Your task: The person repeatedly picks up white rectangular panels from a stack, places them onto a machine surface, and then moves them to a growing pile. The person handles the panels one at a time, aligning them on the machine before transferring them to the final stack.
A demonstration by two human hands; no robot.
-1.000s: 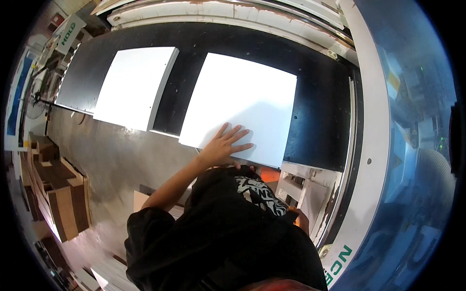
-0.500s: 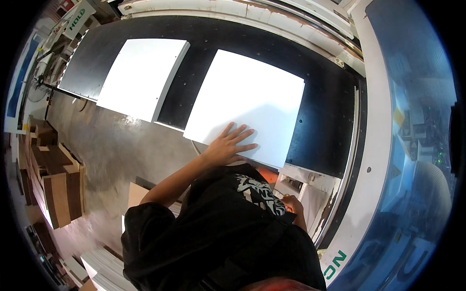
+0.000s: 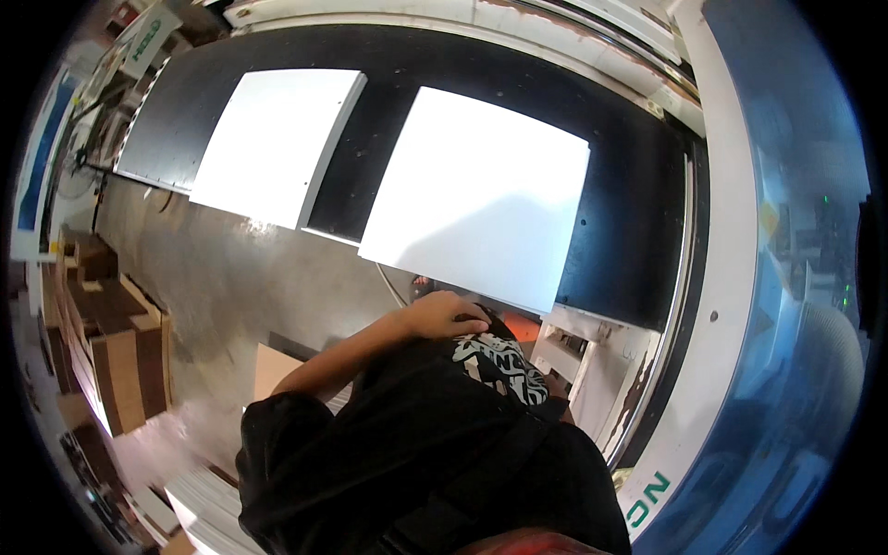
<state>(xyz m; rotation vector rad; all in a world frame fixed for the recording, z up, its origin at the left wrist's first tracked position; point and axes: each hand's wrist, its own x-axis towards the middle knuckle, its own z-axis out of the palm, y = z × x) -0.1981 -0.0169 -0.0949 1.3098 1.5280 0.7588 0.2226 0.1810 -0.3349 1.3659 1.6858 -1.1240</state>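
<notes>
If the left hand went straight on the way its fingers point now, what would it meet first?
Probably the front of the person's black shirt: the left hand points rightward across it. An orange thing shows just beyond in that line, though depth is unclear.

The left fingers [image 3: 470, 326] curl near a white panel [image 3: 481, 190].
</notes>
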